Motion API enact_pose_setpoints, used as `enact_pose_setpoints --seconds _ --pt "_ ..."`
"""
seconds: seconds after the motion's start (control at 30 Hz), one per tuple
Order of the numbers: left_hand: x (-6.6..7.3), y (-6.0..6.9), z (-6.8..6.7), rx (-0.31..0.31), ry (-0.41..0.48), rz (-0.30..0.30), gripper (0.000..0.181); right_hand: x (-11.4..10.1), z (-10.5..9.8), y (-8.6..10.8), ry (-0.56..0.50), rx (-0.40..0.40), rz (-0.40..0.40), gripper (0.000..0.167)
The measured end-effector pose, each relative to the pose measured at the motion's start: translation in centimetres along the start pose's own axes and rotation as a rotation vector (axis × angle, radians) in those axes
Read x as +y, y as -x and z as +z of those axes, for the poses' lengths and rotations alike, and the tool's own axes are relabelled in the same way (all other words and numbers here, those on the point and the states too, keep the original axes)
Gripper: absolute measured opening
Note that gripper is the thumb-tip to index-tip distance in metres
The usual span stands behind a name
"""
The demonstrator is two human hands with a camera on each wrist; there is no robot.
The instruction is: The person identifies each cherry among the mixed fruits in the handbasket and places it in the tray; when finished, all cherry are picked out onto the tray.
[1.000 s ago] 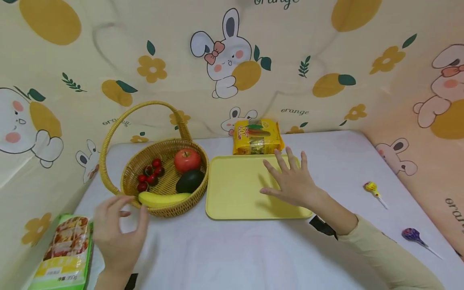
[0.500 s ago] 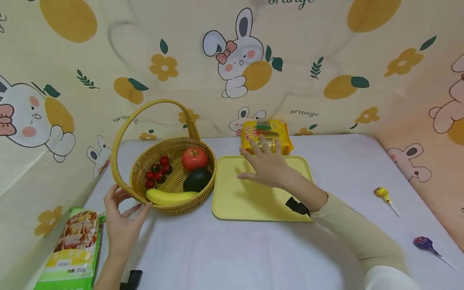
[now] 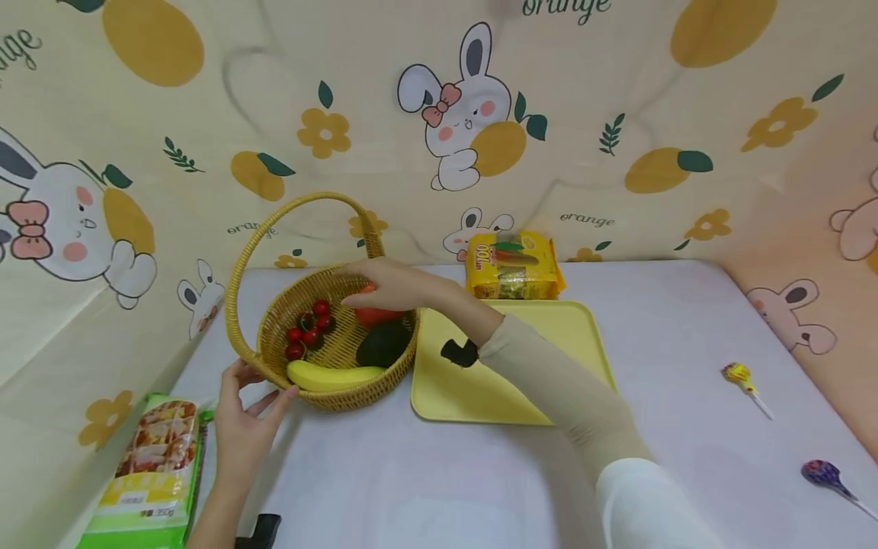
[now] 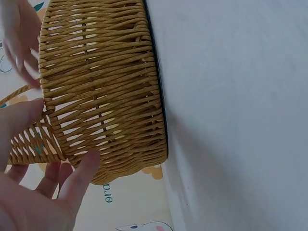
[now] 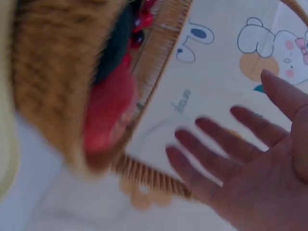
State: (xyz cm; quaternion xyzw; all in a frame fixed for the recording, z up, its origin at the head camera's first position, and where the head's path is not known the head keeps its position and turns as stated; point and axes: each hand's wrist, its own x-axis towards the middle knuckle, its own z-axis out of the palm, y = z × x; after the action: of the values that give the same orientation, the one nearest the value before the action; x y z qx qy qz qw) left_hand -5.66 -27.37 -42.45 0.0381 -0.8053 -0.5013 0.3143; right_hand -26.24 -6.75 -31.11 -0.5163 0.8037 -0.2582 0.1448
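Note:
The wicker basket [image 3: 357,395] holds a red apple [image 3: 376,316], a dark green avocado [image 3: 384,344], cherries [image 3: 312,332] and a banana [image 3: 334,377]. At the basket's front left, where the handle joins the rim, my left hand [image 3: 245,427] grips it with curled fingers; the left wrist view shows fingertips against the weave [image 4: 106,86]. My right hand [image 3: 398,286] is over the basket's back right, partly covering the apple. In the right wrist view this hand [image 5: 255,163] has its fingers spread and nothing in them.
A yellow tray [image 3: 507,404] lies right of the basket, partly under my right forearm. Behind it stands a yellow snack packet [image 3: 514,267]. Two lollipops, one yellow [image 3: 738,374] and one purple [image 3: 821,474], lie at the right. A green food bag [image 3: 154,473] is at the left.
My right hand has moved left from above the tray to over the basket. My left hand has come onto the basket's front left rim. The view has shifted slightly left.

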Motion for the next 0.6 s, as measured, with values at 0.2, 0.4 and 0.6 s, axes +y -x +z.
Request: enact_pose_setpoints --seconds 0.2,0.4,0.6 --pt "0.0 0.0 0.2 -0.01 0.097 0.018 0.066 -0.7 2.4 -5.4 -0.324 -0.164 -0.043 0.05" --pt "-0.4 0.1 0.2 -0.025 0.102 0.011 0.068 -1.1 4.8 -8.7 -0.454 -0.293 0.066 0.051" --pt "-0.3 0.0 0.1 -0.02 0.114 0.003 0.067 -0.4 6.2 -10.2 -0.529 -0.37 0.155 0.051"
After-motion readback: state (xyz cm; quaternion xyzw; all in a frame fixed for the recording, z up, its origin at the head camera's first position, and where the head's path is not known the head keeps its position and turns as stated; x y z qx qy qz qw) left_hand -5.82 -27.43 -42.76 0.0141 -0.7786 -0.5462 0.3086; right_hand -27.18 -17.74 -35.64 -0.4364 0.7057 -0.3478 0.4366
